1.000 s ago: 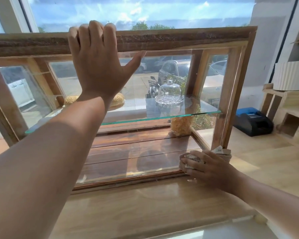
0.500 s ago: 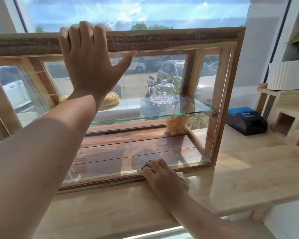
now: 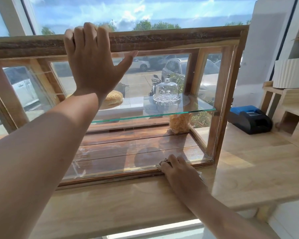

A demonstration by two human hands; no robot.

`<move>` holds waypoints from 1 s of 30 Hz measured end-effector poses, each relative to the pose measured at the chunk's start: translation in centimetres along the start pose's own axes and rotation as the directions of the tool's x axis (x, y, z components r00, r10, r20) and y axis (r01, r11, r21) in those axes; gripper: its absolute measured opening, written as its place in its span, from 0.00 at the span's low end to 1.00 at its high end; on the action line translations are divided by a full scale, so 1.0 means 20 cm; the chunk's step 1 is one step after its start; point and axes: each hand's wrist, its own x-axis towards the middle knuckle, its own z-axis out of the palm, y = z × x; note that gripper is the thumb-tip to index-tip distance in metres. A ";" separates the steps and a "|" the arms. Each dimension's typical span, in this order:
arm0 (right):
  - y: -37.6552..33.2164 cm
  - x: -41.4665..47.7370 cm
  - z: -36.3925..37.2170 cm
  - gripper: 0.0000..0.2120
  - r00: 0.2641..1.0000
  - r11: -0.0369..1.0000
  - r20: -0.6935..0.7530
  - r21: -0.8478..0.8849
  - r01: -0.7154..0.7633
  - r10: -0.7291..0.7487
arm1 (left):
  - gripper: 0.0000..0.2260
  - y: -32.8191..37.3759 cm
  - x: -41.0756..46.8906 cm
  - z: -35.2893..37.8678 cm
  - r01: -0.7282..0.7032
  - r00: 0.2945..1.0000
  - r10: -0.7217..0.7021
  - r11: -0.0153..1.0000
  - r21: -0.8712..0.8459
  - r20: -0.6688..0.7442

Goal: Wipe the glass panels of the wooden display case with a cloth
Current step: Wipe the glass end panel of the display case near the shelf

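Low over the worktop (image 3: pixel 128 204), the right hand (image 3: pixel 178 171) has slid left from the lower right corner. Its grip is closed on the cloth (image 3: pixel 160 166), at the bottom edge of the front glass panel (image 3: pixel 145 144), so wiping this strip seems under way. Farther, the left hand (image 3: pixel 93 62) grips the top rail of the wooden display case (image 3: pixel 179 37).

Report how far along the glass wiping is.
Nothing shows as clearly finished. In hand: the right hand presses the cloth along the bottom edge of the front glass panel, while the left hand grips the top of the display case. Left: whitish smears on that panel's lower left; the side panes cannot be judged.
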 end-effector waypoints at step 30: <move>0.57 -0.31 -0.10 0.35 0.959 0.957 0.060 -0.106 -0.271 0.278 | 0.32 -0.01 0.00 -0.02 -0.002 0.998 0.003 1.000 -0.016 0.056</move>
